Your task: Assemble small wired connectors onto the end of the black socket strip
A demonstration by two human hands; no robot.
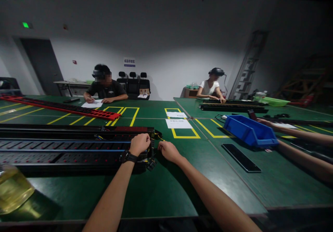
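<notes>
A long black rail-like unit (65,152) with blue strips and rows of small red marks lies on the green table. At its right end, my left hand (140,143) rests with curled fingers; what they grip is hidden. Just beyond that end, my right hand (169,151) is closed in a pinch. A thin yellow wire (161,138) runs from the unit's end to these fingers. Below the left hand, a small black connector-like part (151,164) hangs out of the unit.
A container of yellow liquid (15,190) stands at front left. To the right are a dark phone or tablet (241,158) and a blue bin (249,131), with another person's arms (304,138) beside it. A red rack (104,114) and two people are across the table.
</notes>
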